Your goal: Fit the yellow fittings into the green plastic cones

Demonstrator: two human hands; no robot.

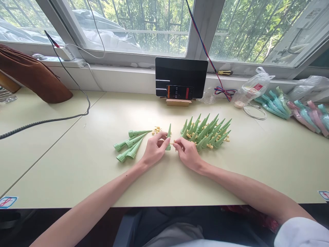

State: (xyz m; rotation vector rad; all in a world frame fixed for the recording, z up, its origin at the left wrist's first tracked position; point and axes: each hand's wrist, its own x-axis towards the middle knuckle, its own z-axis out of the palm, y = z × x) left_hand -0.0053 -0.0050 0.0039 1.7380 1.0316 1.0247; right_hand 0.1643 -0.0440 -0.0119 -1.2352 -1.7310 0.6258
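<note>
My left hand [154, 149] pinches a green plastic cone [169, 136], held upright with its tip pointing away from me. My right hand [187, 153] is closed in a pinch next to the cone's base, holding a small cream-coloured peg [175, 141]. Left of my hands lie several loose green cones [130, 144] on their sides. A small heap of cream pegs [156, 130] sits just beyond my left hand. To the right stands a dense cluster of green cones with cream pegs fitted [207, 133].
A dark tablet [181, 77] and a phone [179, 92] lean on a stand at the back of the pale table [77, 157]. Bags of teal and pink parts [293, 108] lie far right. A brown bag [33, 75] and a black cable [46, 120] are at left.
</note>
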